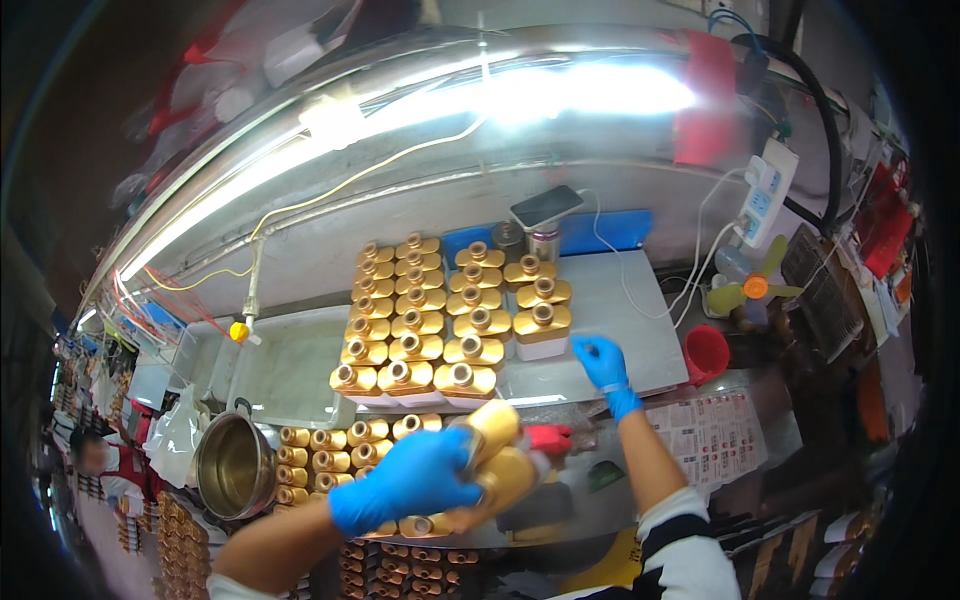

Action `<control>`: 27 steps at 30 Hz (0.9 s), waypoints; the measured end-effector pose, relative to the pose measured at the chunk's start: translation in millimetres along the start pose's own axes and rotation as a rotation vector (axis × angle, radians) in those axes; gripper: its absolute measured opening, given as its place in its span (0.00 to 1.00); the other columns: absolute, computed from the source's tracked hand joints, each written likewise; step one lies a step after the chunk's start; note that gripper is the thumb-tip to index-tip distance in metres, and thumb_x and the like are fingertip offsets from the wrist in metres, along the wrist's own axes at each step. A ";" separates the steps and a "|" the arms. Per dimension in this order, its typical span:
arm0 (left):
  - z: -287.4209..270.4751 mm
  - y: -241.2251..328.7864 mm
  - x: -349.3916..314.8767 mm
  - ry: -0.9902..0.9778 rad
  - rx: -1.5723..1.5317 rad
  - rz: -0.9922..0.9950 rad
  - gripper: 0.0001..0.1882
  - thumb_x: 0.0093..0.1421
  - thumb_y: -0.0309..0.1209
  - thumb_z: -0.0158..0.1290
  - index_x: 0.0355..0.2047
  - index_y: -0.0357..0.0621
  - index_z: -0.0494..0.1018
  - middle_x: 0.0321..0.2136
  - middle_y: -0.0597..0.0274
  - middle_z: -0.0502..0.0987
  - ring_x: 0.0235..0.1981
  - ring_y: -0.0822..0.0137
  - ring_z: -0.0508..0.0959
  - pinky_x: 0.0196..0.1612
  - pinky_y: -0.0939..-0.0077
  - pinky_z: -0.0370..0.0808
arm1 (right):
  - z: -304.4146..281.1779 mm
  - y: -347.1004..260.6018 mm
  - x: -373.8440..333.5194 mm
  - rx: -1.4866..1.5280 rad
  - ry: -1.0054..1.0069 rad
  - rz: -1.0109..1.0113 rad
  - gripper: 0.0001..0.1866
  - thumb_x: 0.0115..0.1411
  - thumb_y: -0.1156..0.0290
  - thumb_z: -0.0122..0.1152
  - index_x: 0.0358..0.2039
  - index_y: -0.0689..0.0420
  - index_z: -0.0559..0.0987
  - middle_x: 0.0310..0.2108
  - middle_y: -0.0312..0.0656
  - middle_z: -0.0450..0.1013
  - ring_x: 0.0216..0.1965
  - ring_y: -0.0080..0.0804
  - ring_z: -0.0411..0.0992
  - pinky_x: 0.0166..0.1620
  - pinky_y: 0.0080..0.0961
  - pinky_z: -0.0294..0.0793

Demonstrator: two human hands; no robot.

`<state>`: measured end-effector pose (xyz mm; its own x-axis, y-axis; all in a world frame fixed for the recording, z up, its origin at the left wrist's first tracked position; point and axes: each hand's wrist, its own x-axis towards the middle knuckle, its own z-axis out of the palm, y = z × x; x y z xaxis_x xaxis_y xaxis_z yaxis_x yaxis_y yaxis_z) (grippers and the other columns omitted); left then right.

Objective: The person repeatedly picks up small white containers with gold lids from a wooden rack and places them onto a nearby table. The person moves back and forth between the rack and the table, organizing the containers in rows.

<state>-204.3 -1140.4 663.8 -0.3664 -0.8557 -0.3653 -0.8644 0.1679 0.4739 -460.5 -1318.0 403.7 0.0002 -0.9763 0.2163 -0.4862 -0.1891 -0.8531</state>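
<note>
My left hand [420, 485], in a blue glove, is closed around two gold-topped bottles [495, 465], which are tilted and slightly blurred. They hang above the near part of the bench, in front of the standing rows. My right hand [602, 372], also gloved in blue, is over the pale board [635, 300] at the right end of the rows. Its fingers are curled together; anything between them is too small or hidden to name. Just left of its fingertips stands a gold-and-white bottle [541, 330], the nearest of several in upright rows [410, 345] with open necks.
More gold bottles [330, 440] stand lower left, by a steel pot [235, 465] and a pale tub [300, 365]. A phone [546, 206] rests on a can at the back. To the right are a red cup [706, 353], printed sheets [715, 435], cables and a small fan [755, 288].
</note>
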 end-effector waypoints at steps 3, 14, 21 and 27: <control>12.1 -2.8 83.3 0.058 -0.046 0.142 0.19 0.44 0.40 0.59 0.27 0.38 0.68 0.22 0.49 0.72 0.23 0.53 0.73 0.28 0.66 0.70 | -0.5 66.2 -80.0 0.237 0.112 0.225 0.11 0.51 0.68 0.63 0.33 0.61 0.78 0.23 0.37 0.73 0.27 0.20 0.69 0.31 0.20 0.71; 51.3 -33.5 246.7 -0.039 0.385 0.250 0.16 0.39 0.37 0.57 0.26 0.38 0.71 0.24 0.45 0.74 0.27 0.47 0.75 0.30 0.60 0.71 | 27.8 39.9 -132.2 0.172 -0.042 0.245 0.56 0.40 0.69 0.72 0.64 0.53 0.43 0.49 0.52 0.65 0.28 0.26 0.69 0.35 0.25 0.73; 45.0 -38.0 262.4 -0.082 0.540 0.191 0.16 0.38 0.36 0.56 0.26 0.39 0.74 0.24 0.45 0.75 0.29 0.47 0.76 0.31 0.60 0.73 | 74.0 41.4 -61.9 0.113 -0.060 0.012 0.64 0.35 0.70 0.75 0.63 0.56 0.37 0.60 0.52 0.52 0.58 0.43 0.56 0.56 0.28 0.61; 43.8 -63.5 264.2 -0.061 0.502 0.177 0.15 0.37 0.33 0.58 0.27 0.40 0.75 0.25 0.47 0.76 0.30 0.49 0.77 0.33 0.61 0.74 | 122.0 62.1 -51.0 0.418 -0.111 0.025 0.64 0.31 0.70 0.76 0.63 0.61 0.40 0.63 0.49 0.45 0.63 0.40 0.47 0.63 0.29 0.49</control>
<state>-261.3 -1355.7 502.2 -0.5283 -0.7655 -0.3673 -0.8403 0.5334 0.0968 -384.1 -1292.8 281.8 0.0983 -0.9822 0.1600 -0.0911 -0.1690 -0.9814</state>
